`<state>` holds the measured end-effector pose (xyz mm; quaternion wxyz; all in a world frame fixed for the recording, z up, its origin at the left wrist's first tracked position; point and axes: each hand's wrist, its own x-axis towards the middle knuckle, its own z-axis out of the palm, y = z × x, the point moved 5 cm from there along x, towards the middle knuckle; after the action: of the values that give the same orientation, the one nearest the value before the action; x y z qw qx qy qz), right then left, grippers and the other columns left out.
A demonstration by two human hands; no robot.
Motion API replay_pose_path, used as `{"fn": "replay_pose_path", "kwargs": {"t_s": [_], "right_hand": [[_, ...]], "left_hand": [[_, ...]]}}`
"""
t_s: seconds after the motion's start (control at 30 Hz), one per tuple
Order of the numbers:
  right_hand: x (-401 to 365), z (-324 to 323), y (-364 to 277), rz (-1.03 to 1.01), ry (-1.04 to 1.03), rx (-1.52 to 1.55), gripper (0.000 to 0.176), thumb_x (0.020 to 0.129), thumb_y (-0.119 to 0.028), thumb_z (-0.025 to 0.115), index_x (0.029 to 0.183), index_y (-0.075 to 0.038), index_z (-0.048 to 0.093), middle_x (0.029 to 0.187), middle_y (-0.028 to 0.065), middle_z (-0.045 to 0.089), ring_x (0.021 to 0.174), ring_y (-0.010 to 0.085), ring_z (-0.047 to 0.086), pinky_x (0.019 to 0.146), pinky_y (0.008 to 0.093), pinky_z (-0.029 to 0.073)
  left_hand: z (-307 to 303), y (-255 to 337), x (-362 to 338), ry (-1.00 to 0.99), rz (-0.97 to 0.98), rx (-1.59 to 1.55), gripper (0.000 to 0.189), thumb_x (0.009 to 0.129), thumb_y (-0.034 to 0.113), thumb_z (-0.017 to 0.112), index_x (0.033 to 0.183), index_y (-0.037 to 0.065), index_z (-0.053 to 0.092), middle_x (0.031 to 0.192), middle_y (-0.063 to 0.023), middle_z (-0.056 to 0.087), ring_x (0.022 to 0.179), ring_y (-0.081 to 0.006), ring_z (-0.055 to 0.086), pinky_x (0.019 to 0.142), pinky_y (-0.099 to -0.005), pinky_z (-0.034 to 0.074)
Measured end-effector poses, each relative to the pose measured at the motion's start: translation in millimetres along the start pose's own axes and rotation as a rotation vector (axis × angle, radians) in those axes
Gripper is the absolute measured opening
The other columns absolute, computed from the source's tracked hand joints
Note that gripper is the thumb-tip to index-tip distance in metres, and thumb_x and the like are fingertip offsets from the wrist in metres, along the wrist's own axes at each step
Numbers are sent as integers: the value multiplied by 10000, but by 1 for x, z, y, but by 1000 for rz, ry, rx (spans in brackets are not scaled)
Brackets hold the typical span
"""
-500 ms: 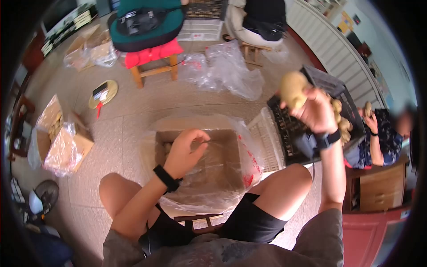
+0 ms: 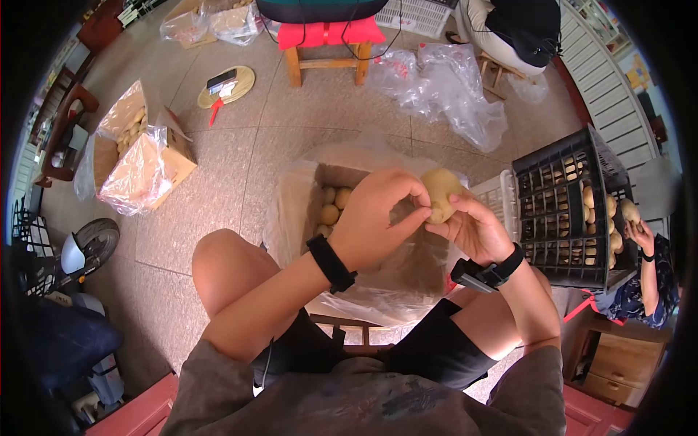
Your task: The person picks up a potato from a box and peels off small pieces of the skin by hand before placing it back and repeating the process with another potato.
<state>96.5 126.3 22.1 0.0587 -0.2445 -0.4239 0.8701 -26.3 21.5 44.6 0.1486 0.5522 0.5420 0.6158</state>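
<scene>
A pale yellow-green round fruit [image 2: 441, 193] is held in my right hand [image 2: 476, 231], over the right side of a plastic-lined cardboard box [image 2: 291, 211]. My left hand [image 2: 381, 218] meets it at the fruit's lower end, thumb and index finger pinched together there; whatever is between those fingertips is too small to make out. Several similar round fruits [image 2: 329, 214] lie in the left part of the box, between my knees.
A black crate [image 2: 560, 267] with more fruits stands at the right; beyond it a co-worker's hand [image 2: 641, 236] holds one. A white crate [image 2: 497, 196] is beside the box. Another fruit box [image 2: 174, 171], a stool [image 2: 327, 64] and plastic sheeting [image 2: 458, 94] are farther off.
My right hand has brought the fruit from above the black crate to the box. My left hand has moved right to meet it and pinched its fingers. The camera view has shifted.
</scene>
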Motion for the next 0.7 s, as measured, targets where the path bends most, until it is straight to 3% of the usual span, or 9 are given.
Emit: {"fn": "replay_pose_path", "kwargs": {"t_s": [0.3,0.37,0.47,0.7], "right_hand": [[-8,7,-3,-141,16,-137,540,912,-241,575,1317,11,323,1218,153,489,1084,231,565,875,359,519],[-12,4,-4,-169,31,-138,539,907,-236,583,1312,10,325,1216,151,492,1086,234,565,875,358,519],[-16,0,-3,-184,32,-146,547,900,-245,597,1305,7,331,1203,148,504,1081,233,569,876,357,517],[-18,-4,0,-176,83,-233,542,900,-399,573,1270,-34,418,1091,83,561,908,124,592,687,249,510]], "left_hand": [[2,6,-3,18,26,102,140,728,57,671,826,62,571,823,-89,568,804,-299,549,709,-375,428],[3,6,-4,-19,-2,101,160,725,6,675,856,43,591,876,-80,600,842,-250,573,762,-330,442],[7,8,-5,-31,12,81,159,725,5,674,855,44,593,868,-83,599,828,-251,574,754,-330,441],[14,11,-6,-80,33,72,151,726,10,676,847,46,592,862,-87,601,818,-254,575,738,-328,441]]}}
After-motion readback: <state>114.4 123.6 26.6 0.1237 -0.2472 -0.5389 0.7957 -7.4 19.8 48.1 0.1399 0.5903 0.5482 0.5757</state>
